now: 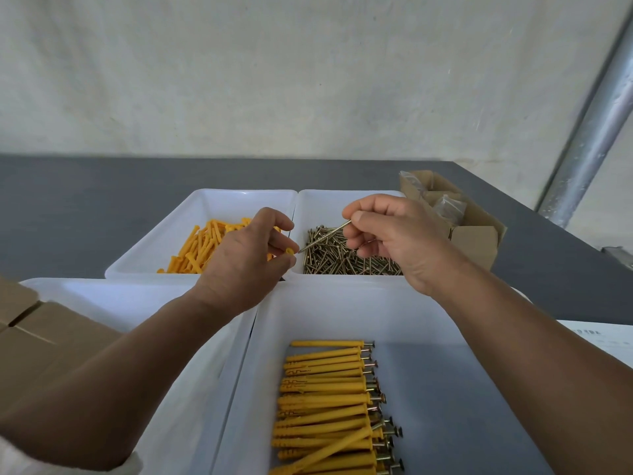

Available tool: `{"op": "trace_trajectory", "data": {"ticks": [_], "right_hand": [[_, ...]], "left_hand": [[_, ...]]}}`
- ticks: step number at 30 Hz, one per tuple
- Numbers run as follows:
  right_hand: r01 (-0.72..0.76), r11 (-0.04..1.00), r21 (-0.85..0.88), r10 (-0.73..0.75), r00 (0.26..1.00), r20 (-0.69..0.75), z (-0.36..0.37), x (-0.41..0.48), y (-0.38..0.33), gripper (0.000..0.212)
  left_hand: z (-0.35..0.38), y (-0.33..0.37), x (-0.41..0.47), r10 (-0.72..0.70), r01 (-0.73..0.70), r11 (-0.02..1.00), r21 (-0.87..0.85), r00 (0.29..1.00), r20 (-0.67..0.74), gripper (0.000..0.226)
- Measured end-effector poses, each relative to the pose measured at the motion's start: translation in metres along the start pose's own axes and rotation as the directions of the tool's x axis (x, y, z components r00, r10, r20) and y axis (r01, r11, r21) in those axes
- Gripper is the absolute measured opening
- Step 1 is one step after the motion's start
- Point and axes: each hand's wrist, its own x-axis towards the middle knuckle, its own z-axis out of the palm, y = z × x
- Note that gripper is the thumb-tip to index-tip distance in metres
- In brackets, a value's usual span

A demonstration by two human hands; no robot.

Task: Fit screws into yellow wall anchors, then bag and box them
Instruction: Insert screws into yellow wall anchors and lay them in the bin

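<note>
Pinch grip of left hand (239,265) on yellow anchor (289,252); of right hand (394,234) on screw (325,236), tip seemingly at anchor's mouth

One view, worn on the person's head, looking forward and down across the grey table (85,207) to the pale wall (308,80) at the far side. It sits close in: both forearms run up from the near corners, left hand (246,258) and right hand (390,234) landing mid-frame. Wide lens, too, the near white bin (342,313) filling the bottom, the metal pole (589,138) slanting far right.
</note>
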Motion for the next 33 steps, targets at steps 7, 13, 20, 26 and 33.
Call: {"op": "trace_trajectory", "data": {"ticks": [7, 13, 20, 26, 33], "right_hand": [[0.003, 1.000, -0.013, -0.003, 1.000, 0.012, 0.003, -0.002, -0.001, 0.019], [0.002, 0.999, -0.035, -0.001, 0.999, 0.034, 0.004, -0.003, 0.000, 0.020], [0.018, 0.997, -0.077, -0.013, 0.998, 0.060, 0.005, -0.003, 0.001, 0.019], [0.061, 0.992, -0.110, -0.053, 0.996, 0.076, 0.007, -0.005, -0.002, 0.019], [0.101, 0.982, -0.162, -0.077, 0.986, 0.146, 0.013, -0.008, -0.004, 0.021]], "left_hand": [[0.002, 0.000, -0.001, 0.031, -0.031, 0.999, 0.010, 1.000, 0.007, 0.035], [0.003, 0.002, -0.002, 0.045, -0.045, 0.999, 0.010, 0.999, 0.009, 0.035], [0.005, 0.005, -0.002, 0.079, -0.079, 0.997, 0.012, 0.996, -0.033, 0.038], [0.005, 0.007, -0.003, 0.105, -0.105, 0.994, -0.008, 0.992, -0.069, 0.045], [0.004, 0.018, -0.004, 0.128, -0.135, 0.988, -0.075, 0.987, -0.094, 0.054]]}}
